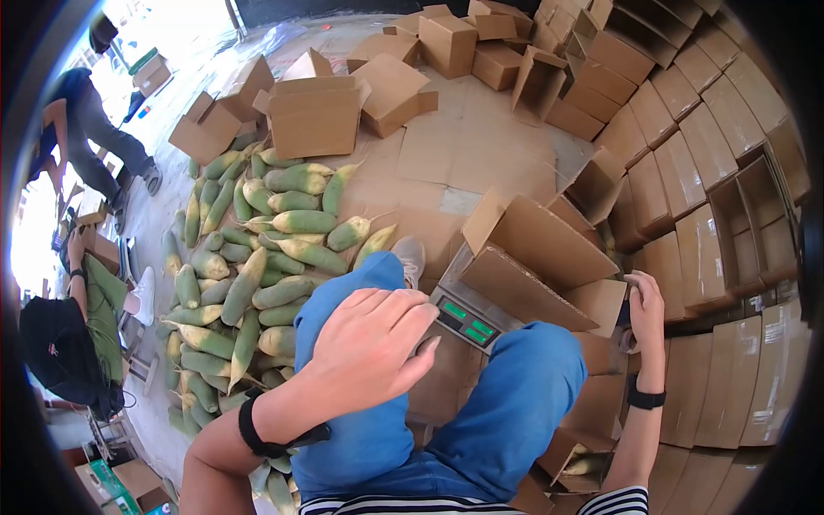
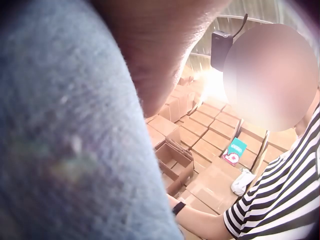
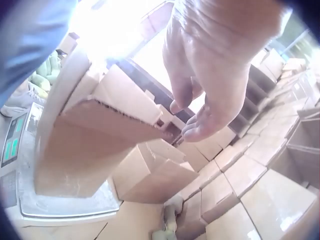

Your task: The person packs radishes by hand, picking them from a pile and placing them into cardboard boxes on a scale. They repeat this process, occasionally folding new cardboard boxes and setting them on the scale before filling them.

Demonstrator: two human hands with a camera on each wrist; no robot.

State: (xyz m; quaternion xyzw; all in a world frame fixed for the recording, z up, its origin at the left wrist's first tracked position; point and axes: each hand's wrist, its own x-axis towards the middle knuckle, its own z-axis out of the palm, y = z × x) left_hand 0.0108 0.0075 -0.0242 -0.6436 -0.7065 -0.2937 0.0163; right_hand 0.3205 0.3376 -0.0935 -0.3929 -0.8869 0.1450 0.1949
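Note:
An open cardboard carton (image 1: pixel 541 287) with raised flaps stands on a platform scale (image 3: pixel 70 207). Green digits glow on the scale's display (image 1: pixel 466 320), between the person's knees. My left hand (image 1: pixel 373 343) lies over the left knee in blue jeans, its fingers relaxed and holding nothing. On the carton's right side is my right hand (image 1: pixel 645 311), its fingers loosely bent. The right wrist view shows this hand (image 3: pixel 212 85) with a gap between thumb and fingers, fingertips near the carton's flap edge and nothing held.
A large heap of green-and-white radishes (image 1: pixel 249 283) covers the floor at left. Open cartons (image 1: pixel 315 116) stand behind it. Stacked boxes (image 1: pixel 687 189) wall the right side. Two other people are at far left, one with a black backpack (image 1: pixel 64 352). Radishes also lie in a low box (image 1: pixel 584 463).

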